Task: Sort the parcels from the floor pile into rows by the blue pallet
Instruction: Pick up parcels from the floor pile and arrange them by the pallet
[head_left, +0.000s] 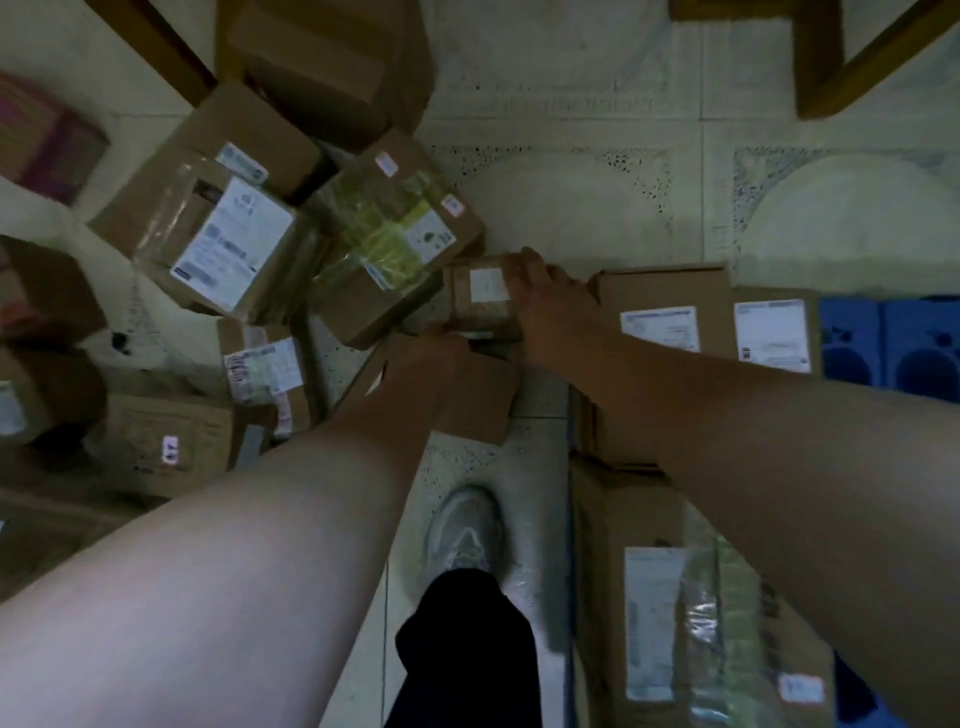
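A few parcels (670, 322) are found ranged beside the blue pallet (893, 343), many are left in the floor pile (234, 244), and a small parcel (483, 301), between both, is gripped by curled fingers (530, 265) of both hands.

A person is working bare-armed, with no sleeve showing on either forearm and no watch, band or glove visible at the wrists. The left hand (436, 348) and the right hand (545, 296) are both showing uncovered, though blur is hiding any finer detail of the fingers. Below, the person is wearing a dark trouser leg (467, 649), black or close to it, its hem bunching in soft folds. It is falling over a pale grey-white sneaker (462, 530) with a rounded toe and light laces, its panels showing only faintly.
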